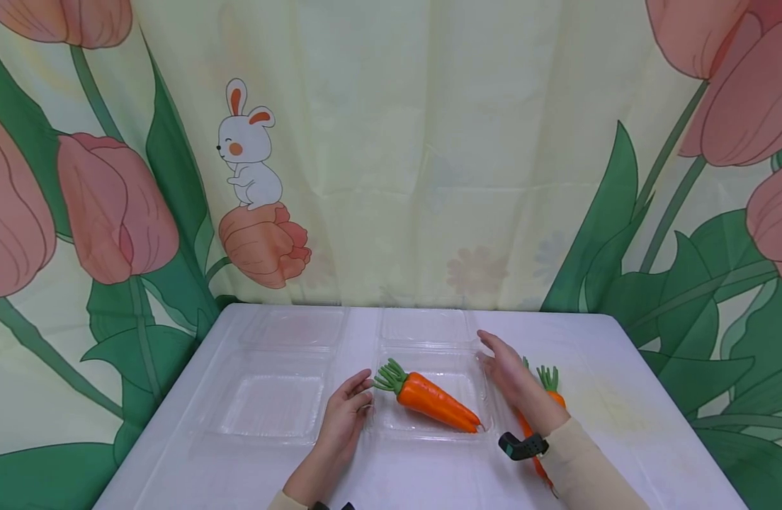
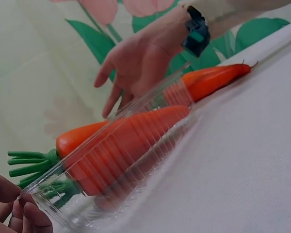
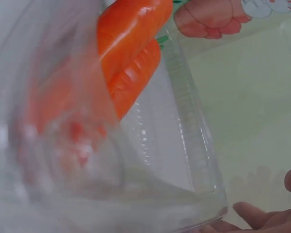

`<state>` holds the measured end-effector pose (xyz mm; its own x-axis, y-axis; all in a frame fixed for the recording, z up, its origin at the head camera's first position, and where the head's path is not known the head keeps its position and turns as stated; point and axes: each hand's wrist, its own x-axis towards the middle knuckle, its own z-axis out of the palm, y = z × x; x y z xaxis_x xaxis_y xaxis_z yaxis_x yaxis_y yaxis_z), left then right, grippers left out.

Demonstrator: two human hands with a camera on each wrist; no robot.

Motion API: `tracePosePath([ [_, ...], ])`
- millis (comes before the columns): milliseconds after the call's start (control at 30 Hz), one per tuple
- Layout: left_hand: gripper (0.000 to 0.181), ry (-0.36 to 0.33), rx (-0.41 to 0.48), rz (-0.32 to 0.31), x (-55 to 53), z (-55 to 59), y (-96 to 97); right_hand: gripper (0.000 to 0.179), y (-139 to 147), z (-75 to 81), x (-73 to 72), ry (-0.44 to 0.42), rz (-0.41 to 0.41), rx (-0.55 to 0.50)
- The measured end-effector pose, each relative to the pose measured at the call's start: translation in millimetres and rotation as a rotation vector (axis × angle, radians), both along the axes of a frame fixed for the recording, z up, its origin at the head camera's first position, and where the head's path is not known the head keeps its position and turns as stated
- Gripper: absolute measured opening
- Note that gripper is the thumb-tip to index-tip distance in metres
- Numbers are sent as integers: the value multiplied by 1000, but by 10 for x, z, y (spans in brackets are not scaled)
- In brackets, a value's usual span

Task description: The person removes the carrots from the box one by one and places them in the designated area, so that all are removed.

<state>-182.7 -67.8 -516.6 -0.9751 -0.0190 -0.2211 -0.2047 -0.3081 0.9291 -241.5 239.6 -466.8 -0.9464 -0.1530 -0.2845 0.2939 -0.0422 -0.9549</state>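
Observation:
A clear plastic clamshell box lies opened in the middle of the table, its lid folded back toward the curtain. In it lies an orange carrot with a green top, slanted, the top toward my left hand. The left fingers pinch the box's left rim at a corner, close to the carrot's green leaves. My right hand is held beside the box's right edge, fingers extended and nothing in them. The right wrist view shows its fingers right at the box's corner.
Further carrots lie on the table right of the box, partly hidden under my right forearm. A second opened clear box stands to the left. Behind the white table hangs a curtain printed with tulips and a rabbit.

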Motion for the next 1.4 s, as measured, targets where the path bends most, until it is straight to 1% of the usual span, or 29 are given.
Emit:
tracePosePath([
  [133, 51, -1, 2, -3, -1, 6, -3, 63, -24, 77, -6, 1, -42, 89],
  [233, 51, -10, 2, -4, -7, 12, -4, 63, -44, 131, -12, 3, -71, 185],
  [367, 52, -16, -1, -10, -12, 12, -12, 58, -82, 203, 10, 29, -100, 299],
  [467, 53, -23, -7, -15, -15, 12, -20, 53, -141, 262, 53, 64, -110, 343],
  [600, 52, -34, -11, -20, -29, 14, -26, 49, -233, 315, 134, 101, -95, 371],
  [733, 51, -50, -24, -28, -29, 24, -25, 45, -327, 328, 226, 140, -36, 376],
  [800, 52, -63, -34, -33, -22, 28, -26, 43, -384, 326, 280, 159, 18, 396],
  [867, 52, -67, -41, -39, -16, 31, -30, 40, -449, 315, 337, 173, 82, 434],
  [967, 52, -74, -43, -44, -11, 30, -37, 36, -552, 296, 427, 193, 168, 524],
  [1033, 52, -77, -39, -44, -13, 31, -38, 34, -613, 280, 480, 206, 206, 573],
  [1100, 52, -78, -37, -46, -14, 33, -35, 33, -662, 268, 521, 217, 234, 613],
  [1300, 53, -76, -26, -50, -5, 34, -32, 32, -754, 231, 601, 224, 295, 671],
  [1400, 53, -77, -18, -51, 4, 31, -43, 30, -799, 207, 624, 261, 311, 689],
])
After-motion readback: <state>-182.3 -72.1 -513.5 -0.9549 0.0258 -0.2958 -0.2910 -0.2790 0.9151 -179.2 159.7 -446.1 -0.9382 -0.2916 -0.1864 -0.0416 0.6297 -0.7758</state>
